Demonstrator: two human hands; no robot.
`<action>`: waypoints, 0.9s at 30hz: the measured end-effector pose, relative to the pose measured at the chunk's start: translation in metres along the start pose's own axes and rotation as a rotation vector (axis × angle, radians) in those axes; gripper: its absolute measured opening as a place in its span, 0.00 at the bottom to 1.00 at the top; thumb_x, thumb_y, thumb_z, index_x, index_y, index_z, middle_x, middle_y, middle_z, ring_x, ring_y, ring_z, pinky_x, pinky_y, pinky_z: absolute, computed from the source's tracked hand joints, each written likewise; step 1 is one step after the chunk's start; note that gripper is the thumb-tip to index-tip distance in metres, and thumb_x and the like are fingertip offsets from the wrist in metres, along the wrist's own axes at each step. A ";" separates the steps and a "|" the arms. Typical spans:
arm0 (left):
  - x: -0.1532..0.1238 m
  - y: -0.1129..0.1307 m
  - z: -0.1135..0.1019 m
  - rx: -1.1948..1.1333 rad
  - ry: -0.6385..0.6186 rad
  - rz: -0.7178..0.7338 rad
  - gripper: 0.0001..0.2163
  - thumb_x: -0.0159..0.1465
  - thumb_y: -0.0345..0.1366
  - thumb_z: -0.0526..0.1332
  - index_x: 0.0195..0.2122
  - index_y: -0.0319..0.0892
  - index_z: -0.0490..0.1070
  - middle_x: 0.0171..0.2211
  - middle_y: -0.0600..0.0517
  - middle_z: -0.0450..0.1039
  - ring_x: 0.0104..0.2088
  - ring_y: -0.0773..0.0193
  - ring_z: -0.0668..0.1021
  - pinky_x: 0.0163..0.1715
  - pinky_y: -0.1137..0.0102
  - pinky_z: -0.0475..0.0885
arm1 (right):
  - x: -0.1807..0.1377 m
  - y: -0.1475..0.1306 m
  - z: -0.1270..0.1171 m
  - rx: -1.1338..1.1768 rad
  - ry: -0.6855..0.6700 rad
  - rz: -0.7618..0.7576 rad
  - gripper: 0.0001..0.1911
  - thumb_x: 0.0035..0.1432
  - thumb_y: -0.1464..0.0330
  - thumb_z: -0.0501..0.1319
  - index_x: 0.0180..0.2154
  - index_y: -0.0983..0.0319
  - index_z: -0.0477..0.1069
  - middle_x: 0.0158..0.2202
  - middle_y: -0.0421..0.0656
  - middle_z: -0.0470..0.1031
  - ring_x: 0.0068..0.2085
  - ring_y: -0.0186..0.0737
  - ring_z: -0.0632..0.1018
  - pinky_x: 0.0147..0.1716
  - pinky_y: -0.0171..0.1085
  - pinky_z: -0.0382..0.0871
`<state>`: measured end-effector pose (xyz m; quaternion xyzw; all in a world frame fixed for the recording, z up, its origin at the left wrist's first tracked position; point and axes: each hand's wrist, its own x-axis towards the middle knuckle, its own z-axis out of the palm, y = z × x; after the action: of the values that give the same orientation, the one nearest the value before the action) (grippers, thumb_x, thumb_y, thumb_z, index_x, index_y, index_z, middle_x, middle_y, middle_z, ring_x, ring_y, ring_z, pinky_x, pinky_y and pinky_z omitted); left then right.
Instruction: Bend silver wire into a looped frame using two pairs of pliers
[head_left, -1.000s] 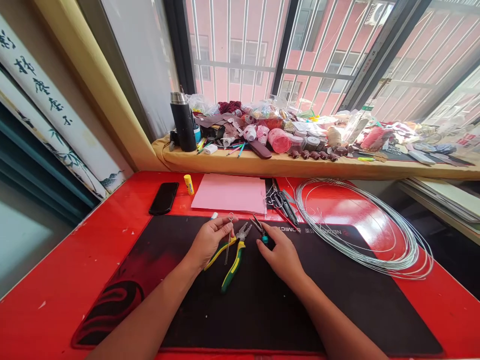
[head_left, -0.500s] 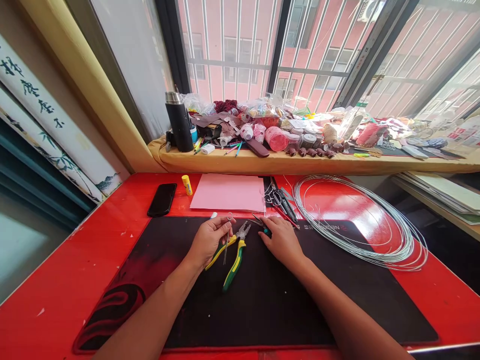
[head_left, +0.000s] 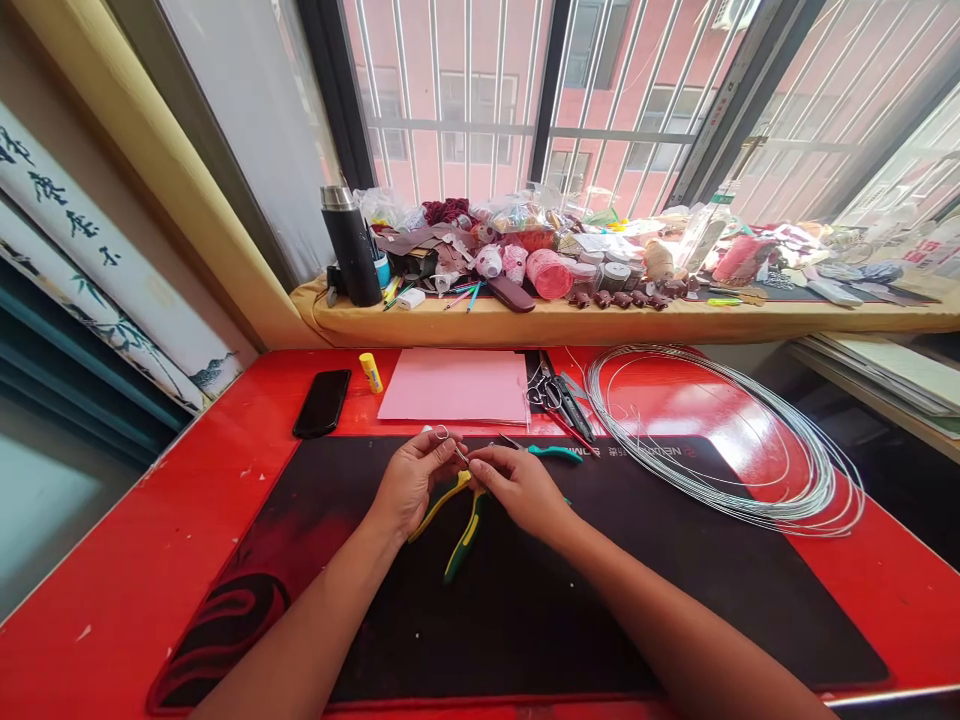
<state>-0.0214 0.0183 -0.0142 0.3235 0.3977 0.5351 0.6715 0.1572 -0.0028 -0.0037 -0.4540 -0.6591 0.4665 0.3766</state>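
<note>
A thin piece of wire (head_left: 442, 432) with a small loop at its upper end is pinched in my left hand (head_left: 409, 482). My right hand (head_left: 517, 488) has its thumb and fingers closed on the same wire, just right of the left fingertips. Beneath the hands lie pliers (head_left: 463, 540) with green and yellow handles; my right hand covers their jaws. Smaller pliers with teal handles (head_left: 555, 453) rest on the black mat (head_left: 600, 620), beyond my right hand.
A large coil of wire (head_left: 814, 490) lies at the right. Toward the back are pink sheets (head_left: 454, 387), scissors (head_left: 544, 392), a utility knife (head_left: 571, 405), a glue stick (head_left: 371, 372) and a phone (head_left: 322, 403). A black flask (head_left: 351, 250) stands on the cluttered windowsill.
My right hand has let go of the teal-handled pliers and moved left to the wire. The wire in my left hand has tilted, its lower end swinging right.
</note>
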 end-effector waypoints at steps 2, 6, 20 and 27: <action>0.001 -0.001 0.000 -0.029 0.051 0.033 0.16 0.48 0.38 0.79 0.34 0.39 0.81 0.32 0.52 0.80 0.31 0.67 0.79 0.34 0.73 0.74 | 0.003 0.004 0.008 0.052 0.014 0.058 0.14 0.67 0.60 0.59 0.41 0.61 0.78 0.27 0.42 0.79 0.30 0.41 0.78 0.31 0.37 0.70; 0.003 -0.001 -0.002 -0.009 0.021 0.035 0.15 0.50 0.39 0.79 0.35 0.37 0.82 0.30 0.52 0.78 0.28 0.69 0.76 0.31 0.74 0.71 | 0.004 0.011 0.016 0.036 0.000 0.031 0.11 0.65 0.60 0.62 0.37 0.60 0.77 0.22 0.38 0.73 0.24 0.36 0.71 0.27 0.35 0.63; 0.007 -0.006 -0.007 0.231 0.043 0.154 0.13 0.56 0.41 0.74 0.37 0.38 0.82 0.28 0.51 0.79 0.28 0.65 0.78 0.31 0.72 0.72 | -0.004 0.036 0.004 0.292 -0.189 0.180 0.18 0.65 0.53 0.61 0.40 0.62 0.76 0.22 0.37 0.74 0.17 0.29 0.70 0.15 0.28 0.57; 0.007 -0.004 -0.007 0.194 0.064 0.120 0.13 0.54 0.42 0.75 0.35 0.38 0.83 0.30 0.49 0.81 0.27 0.66 0.78 0.29 0.72 0.72 | -0.002 0.030 0.002 0.328 -0.154 0.195 0.20 0.64 0.51 0.61 0.40 0.62 0.75 0.22 0.36 0.74 0.16 0.29 0.71 0.14 0.28 0.58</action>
<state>-0.0251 0.0248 -0.0221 0.3931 0.4488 0.5434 0.5906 0.1631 -0.0006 -0.0333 -0.4112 -0.5541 0.6353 0.3468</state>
